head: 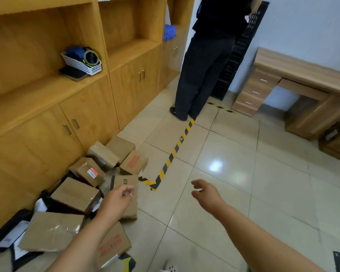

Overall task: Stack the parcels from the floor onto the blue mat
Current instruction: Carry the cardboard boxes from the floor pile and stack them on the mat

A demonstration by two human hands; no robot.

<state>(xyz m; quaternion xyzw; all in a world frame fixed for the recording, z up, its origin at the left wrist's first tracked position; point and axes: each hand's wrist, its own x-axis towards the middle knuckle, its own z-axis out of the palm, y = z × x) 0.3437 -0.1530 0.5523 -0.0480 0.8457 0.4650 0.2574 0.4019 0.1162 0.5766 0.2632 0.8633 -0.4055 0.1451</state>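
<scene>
Parcels: a loose heap of brown cardboard parcels (81, 185) lies on the floor in the lower left of the frame, against the base of the wooden cabinet; several are tilted and lean on one another.
Labels: one parcel (133, 162) at the upper right of the heap bears red printed writing, too blurred to read; another parcel (114, 245) at the bottom edge of the heap has the same red print, also unreadable. A third parcel (87, 171) carries a small red and white sticker with tiny text that cannot be made out. The parcel (126, 185) beneath the left hand shows a small dark printed mark.
Left hand: the left hand (117, 201) hovers over the heap at lower centre-left, its fingers (129, 190) loosely curled and holding nothing.
Right hand: the right hand (205, 191) reaches out over bare tile at centre, fingers relaxed and apart, holding nothing.
Floor: pale glossy tiles with a yellow and black striped tape line (175, 152) running from the heap toward the upper centre.
Cabinet: a wooden cabinet (90, 112) fills the left side; a white basket (81, 64) sits on its shelf.
Person: a person in dark trousers (202, 71) stands at upper centre.
Desk: a wooden desk (302, 83) stands at the right.
</scene>
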